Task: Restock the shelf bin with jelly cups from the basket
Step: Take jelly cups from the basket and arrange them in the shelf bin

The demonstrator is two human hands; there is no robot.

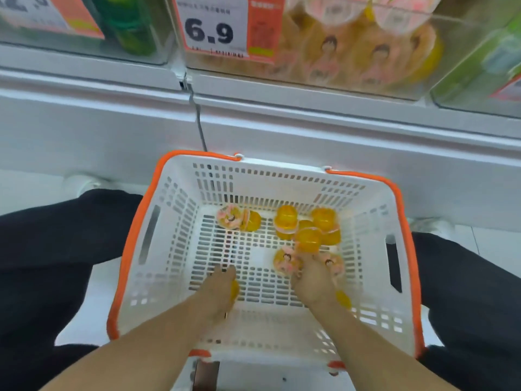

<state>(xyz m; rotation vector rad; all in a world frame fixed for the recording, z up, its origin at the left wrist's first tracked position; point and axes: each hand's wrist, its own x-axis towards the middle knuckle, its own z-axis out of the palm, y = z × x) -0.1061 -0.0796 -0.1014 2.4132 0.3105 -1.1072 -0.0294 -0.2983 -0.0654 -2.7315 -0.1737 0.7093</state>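
A white basket (180, 277) with orange handles stands on the floor between my knees. Several yellow jelly cups (306, 227) with pink lids lie at its far side, and one pair (239, 218) sits further left. My left hand (218, 292) is down in the basket, closed around a yellow jelly cup (234, 289) that peeks out beside the palm. My right hand (311, 277) is also inside, fingers on cups near the middle, with another yellow cup (343, 299) showing under the wrist. Above, the clear shelf bin (352, 52) holds many of the same cups.
A price tag reading 6.9 (214, 26) hangs on the bin's front. Neighbouring clear bins hold green items at left (127, 24) and right (485, 60). The white shelf ledge (282, 114) runs across above the basket. My black trouser legs (42, 263) flank the basket.
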